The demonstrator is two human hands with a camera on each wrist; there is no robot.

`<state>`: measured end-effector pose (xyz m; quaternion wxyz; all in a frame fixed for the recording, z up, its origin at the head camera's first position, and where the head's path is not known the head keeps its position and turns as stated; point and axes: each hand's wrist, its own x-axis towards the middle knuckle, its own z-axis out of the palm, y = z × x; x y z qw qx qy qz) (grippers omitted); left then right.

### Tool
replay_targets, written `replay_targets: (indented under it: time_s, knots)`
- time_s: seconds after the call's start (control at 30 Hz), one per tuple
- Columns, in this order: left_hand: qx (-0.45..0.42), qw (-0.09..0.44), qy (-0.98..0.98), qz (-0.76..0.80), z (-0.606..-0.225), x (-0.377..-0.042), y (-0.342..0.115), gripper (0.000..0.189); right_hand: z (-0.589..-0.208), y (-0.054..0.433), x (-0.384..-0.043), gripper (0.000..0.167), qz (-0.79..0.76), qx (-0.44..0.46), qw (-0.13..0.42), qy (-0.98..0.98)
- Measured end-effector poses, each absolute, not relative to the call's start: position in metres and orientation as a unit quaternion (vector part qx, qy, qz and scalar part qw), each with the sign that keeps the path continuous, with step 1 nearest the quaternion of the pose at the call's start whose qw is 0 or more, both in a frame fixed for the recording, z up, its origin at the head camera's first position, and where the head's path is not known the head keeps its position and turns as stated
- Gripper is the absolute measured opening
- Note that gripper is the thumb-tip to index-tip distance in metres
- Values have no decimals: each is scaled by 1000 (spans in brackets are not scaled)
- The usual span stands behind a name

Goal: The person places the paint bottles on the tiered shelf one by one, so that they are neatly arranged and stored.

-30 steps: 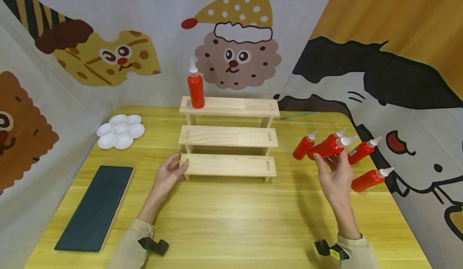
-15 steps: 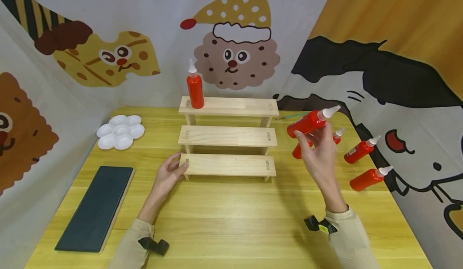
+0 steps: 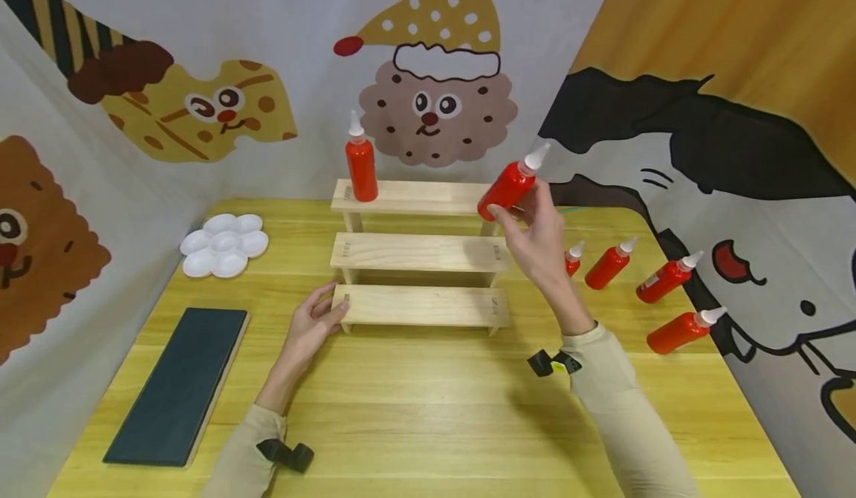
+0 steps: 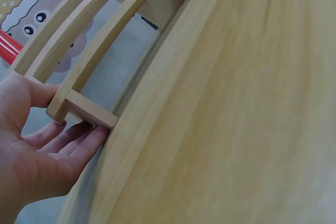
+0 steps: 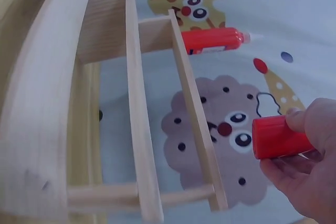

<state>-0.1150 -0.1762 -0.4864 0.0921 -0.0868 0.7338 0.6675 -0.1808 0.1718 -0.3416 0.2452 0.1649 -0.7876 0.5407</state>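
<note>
A three-step wooden display rack (image 3: pixel 421 251) stands mid-table. My left hand (image 3: pixel 309 327) holds the left end of its lowest step; in the left wrist view the thumb lies at the step board (image 4: pixel 86 66) and the fingertips touch the end leg (image 4: pixel 92 109). Near the right end of the top step, my right hand (image 3: pixel 540 241) grips a red squeeze bottle (image 3: pixel 508 187) with a white nozzle, tilted and raised. In the right wrist view the base of that red bottle (image 5: pixel 278 137) is apart from the rack. Another red bottle (image 3: pixel 362 167) stands upright at the top step's left end.
Several red bottles (image 3: pixel 607 267) stand on the table (image 3: pixel 428 409) to the right, one partly behind my right hand. A white flower-shaped palette (image 3: pixel 224 244) and a dark flat board (image 3: pixel 179 386) lie at left. A printed cloth (image 3: pixel 301 7) hangs behind.
My right hand has lifted the red bottle from the group at right and carried it left and up to the rack's top step. The left hand has stayed put.
</note>
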Motion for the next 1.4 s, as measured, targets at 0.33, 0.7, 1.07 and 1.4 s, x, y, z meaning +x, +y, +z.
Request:
replay_targets:
  time_s: [0.33,0.7,1.07,1.4]
  knots:
    - [-84,91,731,671,-488,-115,-177,65,-335,132,-220,53,523,181,191,-811]
    - [-84,85,734,668,-488,-116,-178,64,-336,104,-247,53,509,180,139,-830]
    - [-88,87,733,669,-489,-118,-177,64,-343,101,-251,54,490,178,127,-844]
    - [-93,91,733,668,-488,-116,-177,64,-345,109,-246,61,507,185,92,-837]
